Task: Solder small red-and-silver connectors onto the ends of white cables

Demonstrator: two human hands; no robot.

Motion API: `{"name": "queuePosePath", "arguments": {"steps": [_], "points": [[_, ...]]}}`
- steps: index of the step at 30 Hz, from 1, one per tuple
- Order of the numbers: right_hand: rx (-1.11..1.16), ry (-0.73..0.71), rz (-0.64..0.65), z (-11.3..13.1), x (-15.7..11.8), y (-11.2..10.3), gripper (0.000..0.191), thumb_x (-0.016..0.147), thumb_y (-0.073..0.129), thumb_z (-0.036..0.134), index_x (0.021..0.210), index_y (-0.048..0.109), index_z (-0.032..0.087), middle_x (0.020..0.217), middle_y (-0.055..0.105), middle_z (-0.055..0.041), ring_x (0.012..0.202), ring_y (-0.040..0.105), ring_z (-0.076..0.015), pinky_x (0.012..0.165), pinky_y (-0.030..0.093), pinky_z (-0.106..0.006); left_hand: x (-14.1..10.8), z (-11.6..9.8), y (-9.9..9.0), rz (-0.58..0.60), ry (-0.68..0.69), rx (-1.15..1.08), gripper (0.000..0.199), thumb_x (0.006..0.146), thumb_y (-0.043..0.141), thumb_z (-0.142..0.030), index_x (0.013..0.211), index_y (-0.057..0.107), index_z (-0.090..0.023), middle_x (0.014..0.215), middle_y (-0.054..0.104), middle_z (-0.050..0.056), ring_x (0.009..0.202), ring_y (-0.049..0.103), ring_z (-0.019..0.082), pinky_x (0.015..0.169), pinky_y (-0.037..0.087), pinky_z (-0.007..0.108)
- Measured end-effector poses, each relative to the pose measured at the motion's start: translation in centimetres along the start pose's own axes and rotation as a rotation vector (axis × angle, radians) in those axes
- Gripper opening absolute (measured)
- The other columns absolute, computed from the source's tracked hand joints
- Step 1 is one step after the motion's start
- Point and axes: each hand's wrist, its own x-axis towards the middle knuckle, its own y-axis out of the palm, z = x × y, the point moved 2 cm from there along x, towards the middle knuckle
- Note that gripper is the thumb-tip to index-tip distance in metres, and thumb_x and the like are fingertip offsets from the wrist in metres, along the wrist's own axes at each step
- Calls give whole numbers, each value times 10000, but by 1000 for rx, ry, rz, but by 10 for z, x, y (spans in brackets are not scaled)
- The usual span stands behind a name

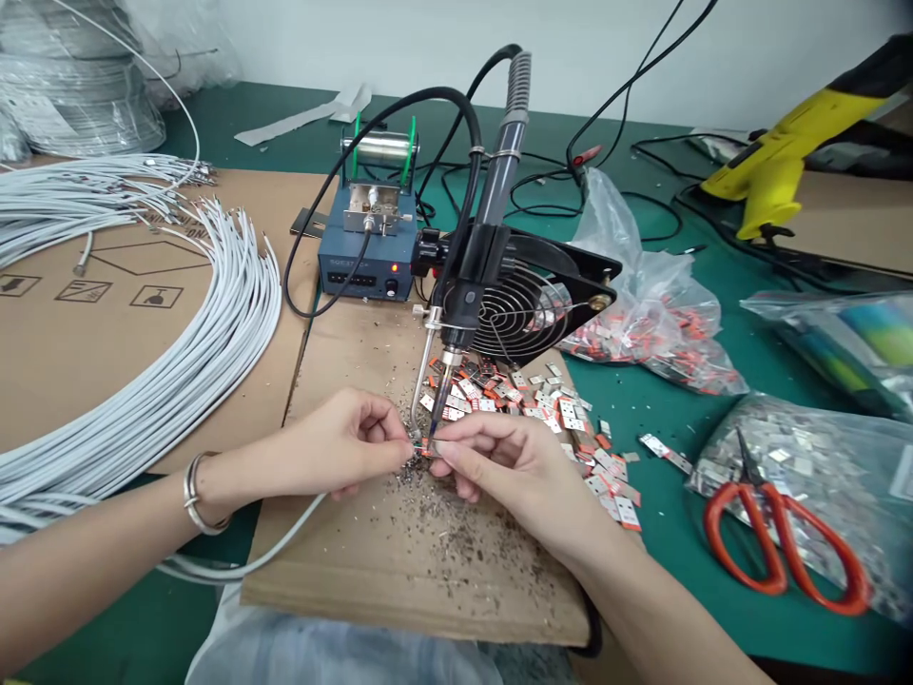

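Observation:
My left hand (353, 440) pinches the end of a white cable (292, 528), whose length trails down and left from under it. In my right hand (499, 457), thumb and forefinger close on a small orange-and-silver connector piece (426, 447). Both sets of fingertips nearly meet beneath the tip of a soldering iron (442, 392), which is clamped in a stand and points down at the piece. A thin metal solder feed tube (425, 362) reaches the same spot from the left. My fingers partly hide the joint between cable and connector.
Loose orange-and-silver pieces (571, 411) lie right of my hands on dirty cardboard (428, 580). Behind stand a blue solder feeder (367, 252) and black fan (528, 300). White cables (235, 352) fill the left. Orange-handled scissors (785, 533) and filled plastic bags (670, 314) lie right.

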Motion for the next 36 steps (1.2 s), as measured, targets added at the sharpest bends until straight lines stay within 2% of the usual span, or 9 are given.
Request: {"name": "queuePosePath", "arguments": {"steps": [9, 16, 24, 29, 36], "points": [[13, -19, 10, 2, 0, -1, 119, 675, 746, 244, 750, 685, 174, 614, 684, -34, 543, 612, -96, 428, 417, -122, -2, -3, 1, -4, -5, -10, 197, 776, 549, -323, 715, 489, -147, 469, 401, -82, 322, 367, 38, 269, 304, 112], [-24, -11, 0, 3, -1, -2, 114, 693, 737, 263, 742, 685, 174, 609, 686, -35, 518, 596, -84, 426, 386, -124, -4, -4, 1, 8, -9, -29, 190, 780, 554, -312, 714, 492, -145, 489, 413, -80, 326, 376, 29, 270, 306, 96], [-18, -17, 5, 5, -1, 0, 193, 660, 759, 317, 743, 683, 160, 621, 683, -50, 558, 625, -127, 417, 377, -163, -1, -4, 1, 22, 1, -75, 164, 747, 583, -272, 699, 492, -144, 488, 432, -81, 314, 373, 25, 260, 311, 92], [-63, -3, -4, 5, 0, -1, 180, 673, 740, 312, 746, 674, 161, 625, 684, -47, 521, 599, -113, 400, 349, -167, 0, -3, 1, -5, -23, -39, 146, 735, 589, -251, 702, 495, -146, 482, 421, -88, 310, 370, 23, 260, 315, 90], [-40, -28, -8, 5, 1, 0, 151, 668, 741, 288, 733, 671, 172, 632, 679, -33, 588, 644, -137, 428, 400, -182, 0, -1, 3, -1, -23, 22, 158, 771, 562, -280, 717, 501, -144, 479, 404, -86, 316, 377, 25, 266, 308, 90]]}}
